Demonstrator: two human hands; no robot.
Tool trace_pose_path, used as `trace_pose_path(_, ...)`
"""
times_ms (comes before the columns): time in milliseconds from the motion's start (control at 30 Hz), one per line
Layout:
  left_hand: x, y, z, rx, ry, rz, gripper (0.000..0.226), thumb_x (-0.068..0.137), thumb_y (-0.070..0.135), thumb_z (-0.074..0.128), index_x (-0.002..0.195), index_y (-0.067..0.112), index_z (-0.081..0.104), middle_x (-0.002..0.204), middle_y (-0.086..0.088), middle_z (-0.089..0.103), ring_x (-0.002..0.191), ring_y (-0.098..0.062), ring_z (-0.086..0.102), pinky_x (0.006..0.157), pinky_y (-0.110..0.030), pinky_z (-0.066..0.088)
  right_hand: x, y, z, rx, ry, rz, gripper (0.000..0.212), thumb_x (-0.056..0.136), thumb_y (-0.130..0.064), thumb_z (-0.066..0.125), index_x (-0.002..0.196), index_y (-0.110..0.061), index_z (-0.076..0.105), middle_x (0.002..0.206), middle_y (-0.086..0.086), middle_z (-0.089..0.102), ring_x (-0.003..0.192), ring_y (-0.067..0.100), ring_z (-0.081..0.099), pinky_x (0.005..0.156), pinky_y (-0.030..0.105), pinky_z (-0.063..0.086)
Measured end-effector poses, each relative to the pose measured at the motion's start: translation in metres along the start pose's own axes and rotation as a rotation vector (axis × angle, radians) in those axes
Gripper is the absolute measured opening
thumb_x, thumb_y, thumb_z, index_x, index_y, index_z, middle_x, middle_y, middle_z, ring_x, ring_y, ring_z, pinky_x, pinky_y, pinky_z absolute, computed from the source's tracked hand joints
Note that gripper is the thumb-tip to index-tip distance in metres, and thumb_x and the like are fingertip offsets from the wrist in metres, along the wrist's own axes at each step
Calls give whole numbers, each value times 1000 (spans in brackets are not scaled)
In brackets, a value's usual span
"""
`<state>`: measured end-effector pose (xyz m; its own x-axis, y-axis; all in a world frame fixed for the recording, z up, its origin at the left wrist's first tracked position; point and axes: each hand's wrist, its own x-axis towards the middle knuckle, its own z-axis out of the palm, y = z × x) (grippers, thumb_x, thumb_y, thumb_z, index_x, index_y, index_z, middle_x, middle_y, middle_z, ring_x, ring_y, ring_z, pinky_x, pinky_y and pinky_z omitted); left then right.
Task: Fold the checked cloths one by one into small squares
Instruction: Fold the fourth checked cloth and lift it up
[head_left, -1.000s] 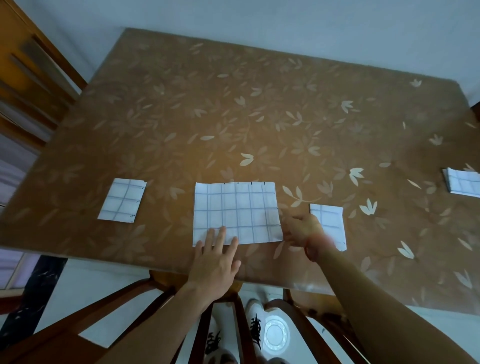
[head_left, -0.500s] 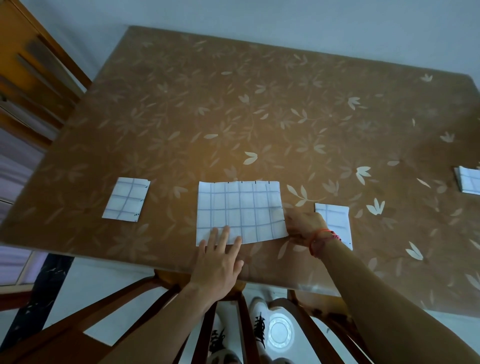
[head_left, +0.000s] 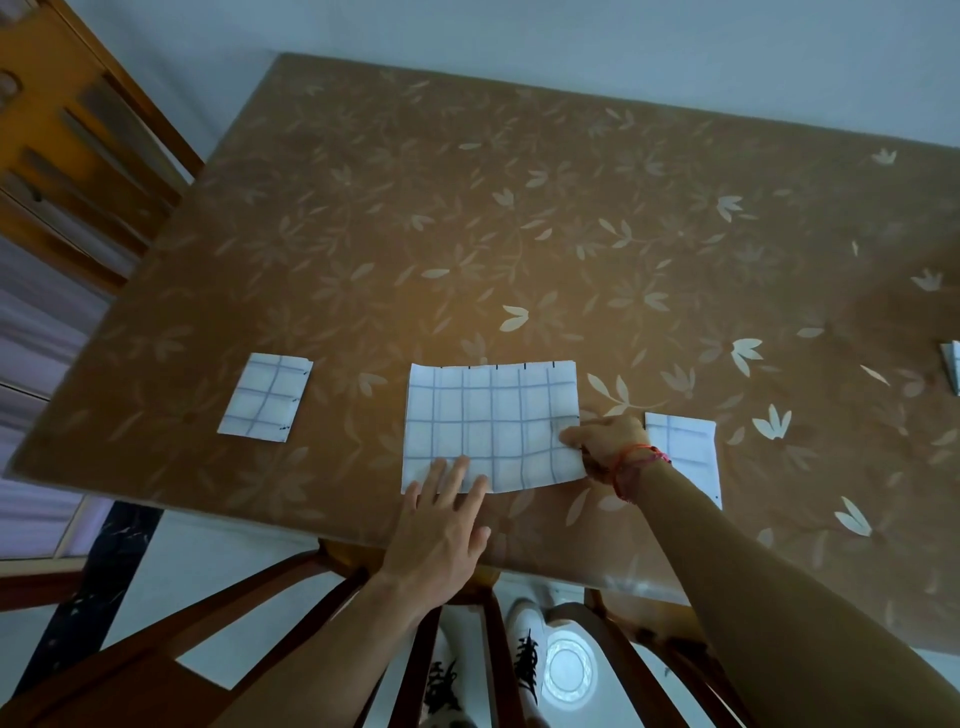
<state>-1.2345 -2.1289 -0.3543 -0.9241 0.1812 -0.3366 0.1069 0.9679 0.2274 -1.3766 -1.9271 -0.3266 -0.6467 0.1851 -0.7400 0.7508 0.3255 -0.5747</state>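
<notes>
Four checked cloths show on the desk (head_left: 519, 218), all toward its near edge. Furthest left, by the near-left corner, a small folded cloth (head_left: 265, 397) lies well apart from both hands. Next is the wide cloth (head_left: 493, 423), the one being worked. It lies flat close to the middle of the near edge, its long axis running left to right along that edge. The left hand (head_left: 441, 530) has straight, spread fingers (head_left: 460, 475) pressing down the cloth's near-left part. The right hand (head_left: 610, 441) is at the cloth's right short edge, its fingers curled and pinching that edge. The edge to be lifted is thus already in the right hand. I expect the fold to run leftward across the long axis to the left short edge, with the left hand as anchor. Just beside the right wrist lies a second folded cloth (head_left: 685, 447). A cut-off cloth (head_left: 951, 371) peeks in at the desk's right edge.
</notes>
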Motion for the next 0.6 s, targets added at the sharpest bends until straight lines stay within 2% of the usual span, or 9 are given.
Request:
trace_pose_path(100, 0, 1, -2, 23, 34, -29, 64, 99, 49, 36, 151, 20, 14, 163, -9, 6, 150, -28, 1, 120, -48, 11, -8, 5, -2, 36, -46, -26, 10, 73, -6, 75, 77, -12, 68, 71, 9, 67, 57, 24, 65, 42, 25, 50)
trace_pose_path(200, 3, 9, -6, 29, 81, -47, 64, 96, 50, 43, 148, 18, 25, 160, -12, 18, 148, -29, 13, 119, -46, 16, -21, 15, -4, 122, -48, 9, 10, 72, -5, 74, 78, -3, 67, 48, 6, 59, 38, 18, 53, 39, 20, 43)
trace_pose_path(267, 4, 19, -8, 17, 111, -55, 62, 93, 51, 48, 144, 18, 34, 153, -12, 33, 142, -28, 27, 116, -43, 25, -34, 22, -3, 169, -68, 54, 13, 72, -6, 74, 73, 1, 64, 42, 8, 57, 33, 19, 49, 39, 22, 44)
trace_pose_path(400, 4, 40, -7, 27, 145, -110, 55, 92, 52, 46, 136, 19, 42, 135, -8, 48, 123, -25, 42, 99, -37, 38, -59, 32, 7, 288, -83, 117, 16, 69, -3, 72, 78, 8, 65, 52, 18, 64, 37, 24, 58, 44, 26, 50)
trace_pose_path(533, 4, 46, -8, -1, 115, -164, 54, 90, 50, 53, 134, 21, 40, 127, -6, 46, 115, -23, 45, 92, -34, 40, -74, 38, 16, 408, -131, 141, 24, 67, 2, 70, 89, 11, 65, 68, 23, 65, 46, 27, 64, 48, 30, 53)
trace_pose_path(600, 2, 47, -9, -55, 91, -171, 51, 92, 44, 54, 135, 22, 39, 124, -6, 44, 107, -21, 51, 87, -32, 44, -78, 40, 18, 428, -157, 142, 22, 69, 3, 69, 90, 8, 65, 69, 20, 65, 49, 27, 66, 52, 32, 55)
